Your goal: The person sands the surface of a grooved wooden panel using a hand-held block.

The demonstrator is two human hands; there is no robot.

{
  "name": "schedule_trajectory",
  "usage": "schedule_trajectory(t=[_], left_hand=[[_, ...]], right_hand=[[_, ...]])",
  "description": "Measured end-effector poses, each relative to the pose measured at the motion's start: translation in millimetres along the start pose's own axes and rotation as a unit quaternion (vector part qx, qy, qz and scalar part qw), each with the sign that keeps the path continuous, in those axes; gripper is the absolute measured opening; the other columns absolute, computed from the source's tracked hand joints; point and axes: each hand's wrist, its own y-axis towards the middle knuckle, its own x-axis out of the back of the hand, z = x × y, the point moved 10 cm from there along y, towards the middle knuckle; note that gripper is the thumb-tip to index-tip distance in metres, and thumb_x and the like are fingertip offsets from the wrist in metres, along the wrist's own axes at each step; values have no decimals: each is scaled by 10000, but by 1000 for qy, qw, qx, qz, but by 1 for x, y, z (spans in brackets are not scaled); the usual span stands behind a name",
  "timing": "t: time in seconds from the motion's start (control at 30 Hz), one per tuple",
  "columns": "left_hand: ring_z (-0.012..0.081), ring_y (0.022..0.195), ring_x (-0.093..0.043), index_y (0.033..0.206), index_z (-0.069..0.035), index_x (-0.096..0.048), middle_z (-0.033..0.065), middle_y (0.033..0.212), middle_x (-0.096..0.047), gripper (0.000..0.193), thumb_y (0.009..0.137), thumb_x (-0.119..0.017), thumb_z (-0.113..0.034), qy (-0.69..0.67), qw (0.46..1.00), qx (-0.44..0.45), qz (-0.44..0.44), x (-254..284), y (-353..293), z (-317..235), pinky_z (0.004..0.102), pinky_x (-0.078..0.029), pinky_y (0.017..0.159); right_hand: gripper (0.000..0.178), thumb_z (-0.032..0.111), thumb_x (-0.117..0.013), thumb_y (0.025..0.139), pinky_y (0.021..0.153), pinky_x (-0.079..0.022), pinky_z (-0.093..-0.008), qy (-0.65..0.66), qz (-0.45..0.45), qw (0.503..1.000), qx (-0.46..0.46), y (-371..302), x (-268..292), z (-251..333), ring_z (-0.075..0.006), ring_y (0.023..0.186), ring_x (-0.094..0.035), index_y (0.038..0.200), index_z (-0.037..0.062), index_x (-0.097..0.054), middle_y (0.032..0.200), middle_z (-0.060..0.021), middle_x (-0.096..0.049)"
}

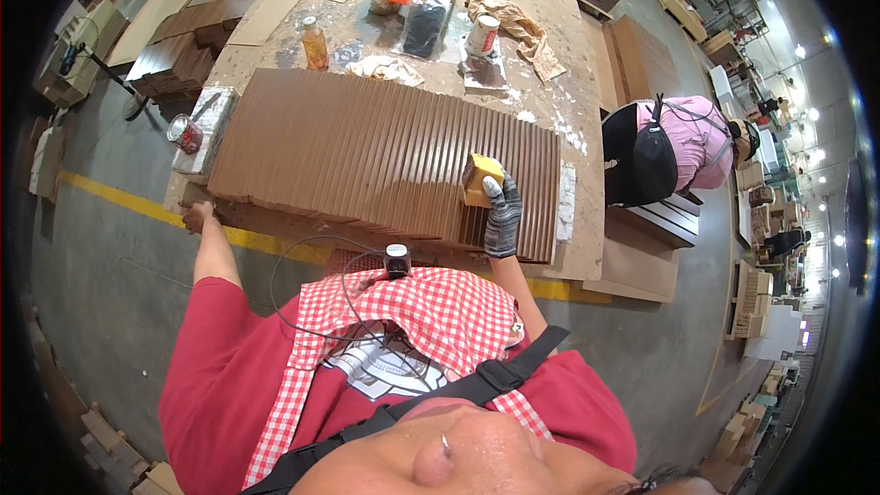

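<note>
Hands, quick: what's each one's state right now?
Left hand: can't tell whether open or closed.
Right hand, gloved: closed, holding a yellow block.

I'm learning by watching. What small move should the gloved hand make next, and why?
Probably slide the yellow block a little along the brown boards, since the gloved right hand grips it at or just above their edges and the left hand is by their left end.

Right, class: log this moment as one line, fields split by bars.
Right hand: gloved, holds yellow block over brown strips | Left hand: bare, near workbench corner | Beyond strips: amber bottle, crumpled tan cloth
</note>
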Motion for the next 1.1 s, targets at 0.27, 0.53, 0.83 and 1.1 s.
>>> schedule_trajectory(t=[0.27,0.53,0.83,1.1], left_hand=[[427,1065,-481,1147,137,-421,302,1157,-477,626,918,-347,-441,-27,998,48,10,-18,24,25,497,-368,931],[412,1102,-449,1140,121,-439,299,1167,-475,680,915,-327,-512,-135,985,109,-10,8,-29,1,500,-391,923],[419,1109,-452,1129,120,-459,294,1168,-490,712,920,-286,-538,-143,983,115,-25,13,-29,2,495,-387,936],[423,1121,-451,1120,136,-471,309,1163,-497,734,916,-273,-541,-124,986,109,-34,7,-16,7,495,-394,931]], right_hand=[[484,334,-645,847,779,-491,-300,-10,1,1000,8,-1,-1,0,-163,902,-581,1210,32,-537,1022,-79,-594],[444,303,-655,845,781,-482,-293,-20,-12,999,28,-7,4,11,-160,901,-576,1189,41,-553,1002,-70,-600],[428,270,-648,849,794,-467,-299,-16,-8,1000,20,-2,8,1,-154,911,-564,1198,41,-553,1032,-66,-599],[458,287,-645,849,789,-478,-298,-7,-8,1000,-3,-2,7,-8,-156,901,-570,1214,33,-537,1030,-74,-596]])
